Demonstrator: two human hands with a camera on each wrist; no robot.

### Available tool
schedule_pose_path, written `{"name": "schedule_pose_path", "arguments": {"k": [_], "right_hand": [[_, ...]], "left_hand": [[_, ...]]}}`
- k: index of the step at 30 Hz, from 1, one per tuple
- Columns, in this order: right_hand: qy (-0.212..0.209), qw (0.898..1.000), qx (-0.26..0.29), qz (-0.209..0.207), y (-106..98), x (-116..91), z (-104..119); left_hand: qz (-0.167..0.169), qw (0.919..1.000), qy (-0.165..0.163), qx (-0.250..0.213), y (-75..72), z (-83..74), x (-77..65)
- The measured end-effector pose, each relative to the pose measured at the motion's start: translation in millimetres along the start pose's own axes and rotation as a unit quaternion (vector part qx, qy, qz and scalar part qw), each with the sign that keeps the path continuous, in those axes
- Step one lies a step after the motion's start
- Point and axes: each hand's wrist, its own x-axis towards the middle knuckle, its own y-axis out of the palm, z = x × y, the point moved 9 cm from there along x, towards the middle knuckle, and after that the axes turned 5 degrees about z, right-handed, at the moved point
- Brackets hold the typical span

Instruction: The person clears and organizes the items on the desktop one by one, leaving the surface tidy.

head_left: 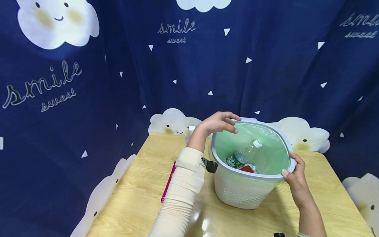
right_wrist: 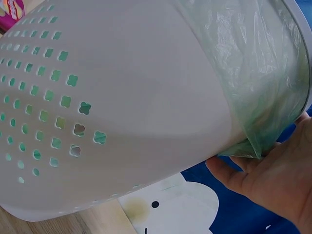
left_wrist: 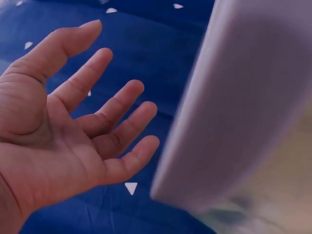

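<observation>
A white trash bin (head_left: 241, 194) with a pale grey rim stands tilted on the table, lined with a thin green plastic bag (head_left: 270, 153). Inside it lie a clear plastic bottle (head_left: 248, 154) with a white cap and a small red item (head_left: 247, 169). My right hand (head_left: 299, 181) grips the rim at the right, its thumb over the top. In the right wrist view, bag folds hang outside the bin beside those fingers. My left hand (head_left: 219, 123) is at the rim's far left; the left wrist view shows its fingers loosely spread, apart from the rim (left_wrist: 195, 122), holding nothing.
On the wooden table (head_left: 133, 184), a flat pink package (head_left: 169, 181) lies left of the bin, partly behind the left forearm. Something white and upright (head_left: 191, 129) stands behind the left wrist. A dark blue curtain (head_left: 195, 72) with clouds hangs close behind the table and along its left.
</observation>
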Motion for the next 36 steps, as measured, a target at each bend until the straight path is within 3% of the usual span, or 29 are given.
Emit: {"name": "schedule_pose_path", "arguments": {"k": [9,15,23,31,36], "right_hand": [[-0.016,1.000,-0.003,0.010,0,-1,2],[-0.024,1.000,0.005,0.004,-2,0,2],[-0.028,1.000,0.010,0.007,0,0,1],[-0.028,1.000,0.011,0.008,1,0,1],[-0.033,0.999,0.014,0.005,0,0,1]], "left_hand": [[-0.095,0.9930,0.064,-0.029,-13.9,6.1,-32.1],[-0.132,0.9892,0.061,-0.019,-17.5,15.7,-50.8],[-0.182,0.9828,0.025,-0.019,-26.6,53.6,-68.4],[-0.247,0.9677,0.012,-0.048,-34.6,80.0,-81.8],[-0.310,0.9486,0.024,-0.057,-40.0,92.9,-89.6]]}}
